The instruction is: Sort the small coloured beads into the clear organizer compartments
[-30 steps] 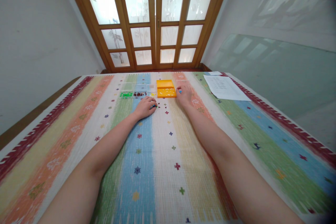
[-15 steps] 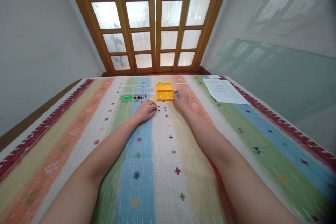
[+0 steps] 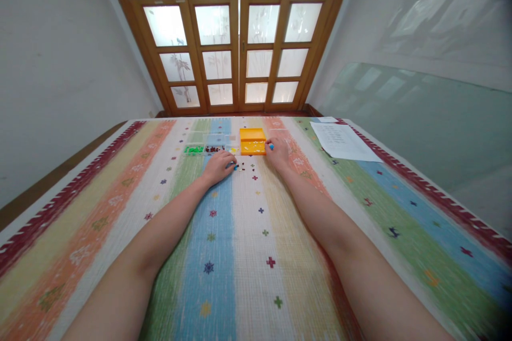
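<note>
maybe the right hand (image 3: 279, 152), pinching a small blue object (image 3: 271, 147), could jolt the yellow plastic box (image 3: 253, 134) alongside; left hand (image 3: 219, 166) curled, hold unclear.

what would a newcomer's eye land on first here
Probably the bright yellow case, standing open near the far middle of the boldly striped tablecloth, with the right hand at its right edge. Next, the small bright green pieces heaped to the left of the case. Beyond it all, tall wood-framed glass doors fill the top middle of the view.
</note>
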A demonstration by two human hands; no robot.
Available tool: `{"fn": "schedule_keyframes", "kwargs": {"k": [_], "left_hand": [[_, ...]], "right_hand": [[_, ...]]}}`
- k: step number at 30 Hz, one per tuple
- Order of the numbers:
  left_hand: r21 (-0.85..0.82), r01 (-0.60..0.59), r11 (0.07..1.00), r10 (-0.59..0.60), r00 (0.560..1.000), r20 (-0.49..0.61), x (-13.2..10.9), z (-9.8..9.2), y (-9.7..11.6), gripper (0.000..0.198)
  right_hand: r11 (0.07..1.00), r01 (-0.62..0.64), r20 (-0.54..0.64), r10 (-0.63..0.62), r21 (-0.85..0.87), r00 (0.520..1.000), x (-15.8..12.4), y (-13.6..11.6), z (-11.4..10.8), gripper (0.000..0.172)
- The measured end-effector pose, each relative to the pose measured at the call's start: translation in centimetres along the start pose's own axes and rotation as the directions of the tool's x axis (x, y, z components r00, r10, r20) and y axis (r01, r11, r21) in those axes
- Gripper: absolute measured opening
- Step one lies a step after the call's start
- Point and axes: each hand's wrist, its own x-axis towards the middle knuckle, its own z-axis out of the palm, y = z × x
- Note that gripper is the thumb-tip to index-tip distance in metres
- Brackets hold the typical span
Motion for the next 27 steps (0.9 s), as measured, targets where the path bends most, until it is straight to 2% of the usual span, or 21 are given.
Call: {"fn": "schedule_keyframes", "kwargs": {"k": [3, 6, 8, 11, 15, 18, 20, 22, 23, 25, 27], "left_hand": [[0.047, 0.133, 0.990, -0.128, 0.988, -0.083, -0.1, -0.7, -1.0, 0.014], [0.055, 0.297, 0.953, -0.283, 0.941, -0.187, -0.4, -1.4, -3.0, 0.018], [0.047, 0.418, 0.907, -0.394, 0.883, -0.255, -0.8, -1.9, -4.8, 0.019], [0.012, 0.573, 0.819, -0.535, 0.772, -0.343, -1.6, -2.7, -7.5, 0.022], [-0.035, 0.719, 0.694, -0.670, 0.627, -0.398, -2.7, -3.9, -9.8, 0.027], [-0.015, 0.787, 0.616, -0.714, 0.550, -0.433, -3.4, -4.4, -10.7, 0.028], [0.007, 0.817, 0.576, -0.729, 0.518, -0.448, -3.7, -4.3, -11.1, 0.029], [0.010, 0.818, 0.575, -0.728, 0.518, -0.448, -3.9, -4.1, -11.3, 0.031], [0.008, 0.804, 0.594, -0.718, 0.534, -0.447, -3.8, -4.0, -11.3, 0.032], [0.009, 0.756, 0.655, -0.673, 0.589, -0.447, -3.6, -3.7, -11.1, 0.030], [0.025, 0.696, 0.717, -0.616, 0.650, -0.446, -3.3, -3.5, -10.5, 0.026]], "right_hand": [[1.000, -0.004, 0.005, 0.004, 0.004, 1.000, 0.0, 0.1, 0.0, 0.016], [1.000, -0.003, 0.008, 0.003, 0.019, 1.000, 0.1, 0.0, -0.1, 0.016], [1.000, 0.009, 0.012, -0.009, 0.030, 1.000, 0.1, 0.0, -0.1, 0.016], [0.999, 0.021, 0.013, -0.022, 0.036, 1.000, 0.1, -0.2, -0.3, 0.016], [0.999, 0.026, 0.016, -0.027, 0.040, 1.000, 0.0, -0.5, -0.5, 0.016], [0.998, 0.038, 0.025, -0.040, 0.048, 0.999, 0.0, -0.7, -0.6, 0.016], [0.998, 0.050, 0.031, -0.051, 0.043, 0.998, -0.1, -0.8, -0.7, 0.017], [0.997, 0.064, 0.047, -0.066, 0.035, 0.997, -0.1, -1.2, -0.8, 0.016], [0.997, 0.076, 0.065, -0.078, 0.034, 0.995, -0.2, -1.6, -0.9, 0.016], [0.992, 0.114, 0.128, -0.119, 0.047, 0.985, -0.4, -2.5, -0.9, 0.017], [0.980, 0.182, 0.232, -0.198, 0.085, 0.952, -0.8, -3.7, -0.9, 0.017]]}}
